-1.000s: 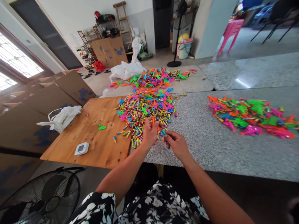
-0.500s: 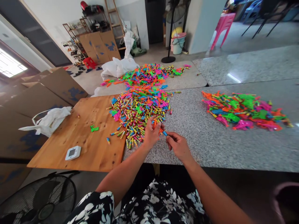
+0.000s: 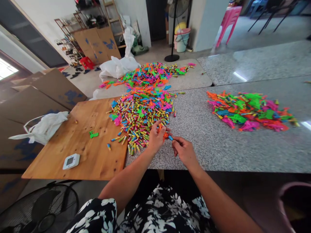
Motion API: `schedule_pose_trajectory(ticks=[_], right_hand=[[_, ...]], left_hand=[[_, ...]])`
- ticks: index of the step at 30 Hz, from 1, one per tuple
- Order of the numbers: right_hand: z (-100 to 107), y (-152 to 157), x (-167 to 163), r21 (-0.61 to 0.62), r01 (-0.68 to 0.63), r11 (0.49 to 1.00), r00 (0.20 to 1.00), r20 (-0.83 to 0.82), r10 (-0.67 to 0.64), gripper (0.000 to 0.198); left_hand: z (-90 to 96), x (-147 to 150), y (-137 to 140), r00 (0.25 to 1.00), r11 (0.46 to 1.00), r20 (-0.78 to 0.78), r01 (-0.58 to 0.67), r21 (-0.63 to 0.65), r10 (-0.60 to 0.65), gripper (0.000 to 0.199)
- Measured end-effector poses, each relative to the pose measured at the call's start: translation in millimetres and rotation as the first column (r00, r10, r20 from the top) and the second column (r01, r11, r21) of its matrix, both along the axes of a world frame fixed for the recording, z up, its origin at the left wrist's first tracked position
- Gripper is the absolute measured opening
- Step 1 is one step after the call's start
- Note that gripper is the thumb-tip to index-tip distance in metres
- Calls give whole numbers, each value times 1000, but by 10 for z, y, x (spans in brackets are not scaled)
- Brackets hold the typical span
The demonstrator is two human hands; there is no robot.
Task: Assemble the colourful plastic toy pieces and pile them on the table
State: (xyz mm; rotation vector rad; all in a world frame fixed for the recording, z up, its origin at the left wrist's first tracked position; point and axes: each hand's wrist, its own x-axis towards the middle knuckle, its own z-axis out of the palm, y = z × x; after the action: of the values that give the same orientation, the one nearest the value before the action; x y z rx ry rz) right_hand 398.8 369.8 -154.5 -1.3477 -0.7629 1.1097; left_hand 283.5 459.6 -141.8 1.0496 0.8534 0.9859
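Note:
My left hand is closed around an orange toy gun, much of it hidden by my fingers. Between the fingertips of my right hand is a small blue-wrapped tube, its end meeting the toy gun's front. Whether the tube sits inside the gun cannot be made out. Just beyond my left hand lies a heap of small printed tubes mixed with coloured toy guns. To the right on the granite table is a separate pile of toy guns, several with tubes at them.
On the wooden board at left are a white timer-like device, a green toy gun and a white plastic bag. Cardboard boxes stand beside it. A fan is below left, a bin below right.
The view has shifted a little to the right. My hands hold nearly the same pose, with the tube still against the orange toy gun.

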Motion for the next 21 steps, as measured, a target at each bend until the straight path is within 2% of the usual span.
schedule_pose_trajectory(ticks=[4, 9, 11, 13, 15, 17, 19, 21], right_hand=[[57, 38, 6, -37, -15, 999, 987, -162, 9, 30], [36, 43, 33, -34, -41, 999, 991, -129, 37, 30], [-3, 22, 44, -32, -71, 997, 995, -68, 68, 32], [-36, -6, 46, -13, -84, 996, 994, 69, 85, 32], [-49, -29, 35, 40, -51, 998, 969, 245, 39, 30], [-42, -40, 16, 67, -13, 998, 946, 325, -10, 28], [-25, -39, -1, 10, -15, 1000, 971, 239, 12, 30], [-13, -33, -5, -63, -64, 996, 995, 74, 69, 33]], left_hand=[[-20, 8, 5, 999, 999, 38, -30, -33, 32, 63], [-64, -7, 22, 998, 996, 42, -33, -86, 36, 68], [-78, -20, 21, 999, 997, 23, -23, -77, 24, 69], [-89, -30, 14, 1000, 998, 7, -11, -57, 12, 68], [-96, -36, 6, 1000, 999, 13, -10, -46, 11, 66], [-98, -39, 1, 999, 998, 33, -19, -54, 21, 66], [-94, -43, -1, 999, 998, 45, -26, -66, 29, 66], [-85, -47, -3, 999, 997, 40, -22, -68, 25, 67]])
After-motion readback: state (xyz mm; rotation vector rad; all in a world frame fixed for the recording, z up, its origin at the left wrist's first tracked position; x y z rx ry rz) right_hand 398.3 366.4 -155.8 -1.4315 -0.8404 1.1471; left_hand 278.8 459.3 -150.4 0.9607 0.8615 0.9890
